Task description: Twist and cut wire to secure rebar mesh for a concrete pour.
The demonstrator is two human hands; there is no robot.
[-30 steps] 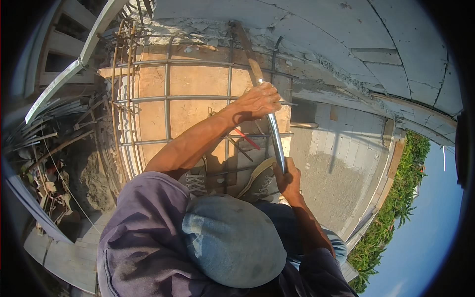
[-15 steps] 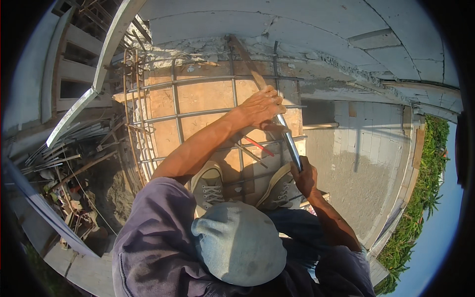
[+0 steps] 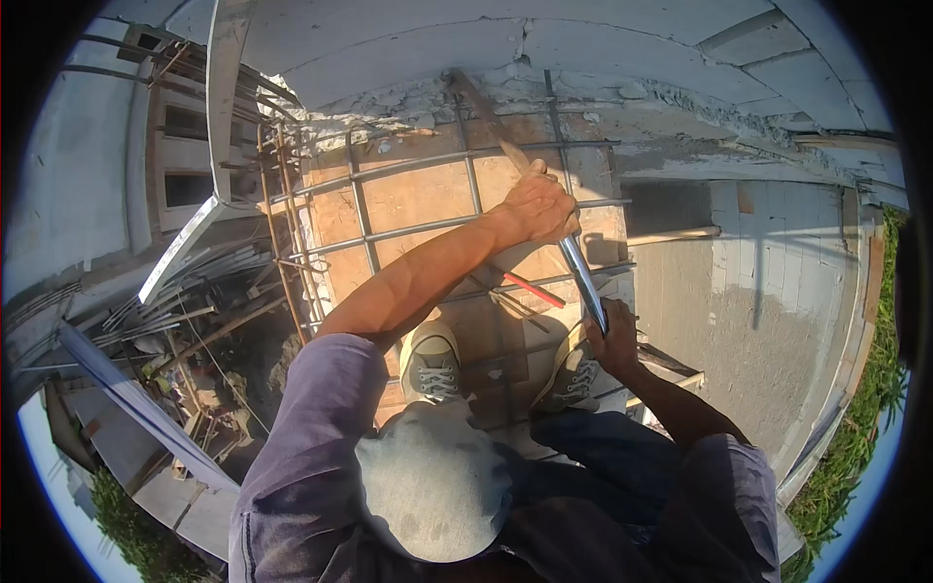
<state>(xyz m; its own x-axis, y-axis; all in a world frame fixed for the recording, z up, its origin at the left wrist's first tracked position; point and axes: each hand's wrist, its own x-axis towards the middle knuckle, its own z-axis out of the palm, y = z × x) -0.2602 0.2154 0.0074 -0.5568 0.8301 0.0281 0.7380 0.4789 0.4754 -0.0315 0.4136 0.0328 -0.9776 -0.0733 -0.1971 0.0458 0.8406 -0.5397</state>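
My left hand (image 3: 539,206) is closed around the middle of a long bar (image 3: 583,277). Below that hand the bar is shiny bare metal; above it, a brown, flat-looking length slants up to the rough concrete ledge. My right hand (image 3: 614,342) grips the lower metal end, near my shoe. Whether the bar is one piece or two joined, my left hand hides. Under it spreads a grid of steel rebar (image 3: 418,227) over brown plywood (image 3: 408,199). A tool with a red handle (image 3: 535,290) lies on the grid between my arms.
My shoes (image 3: 432,361) stand on the rebar and plywood. A pale wall (image 3: 389,49) runs along the far side. Upright rusty rebar (image 3: 277,223) rises at the left edge, beside a lower area with scrap timber (image 3: 199,335). Rough grey concrete (image 3: 748,360) lies lower right.
The view has swung slightly, so the grid and shoes sit farther right. Both hands keep their hold on the bar, with little visible shift against the grid.
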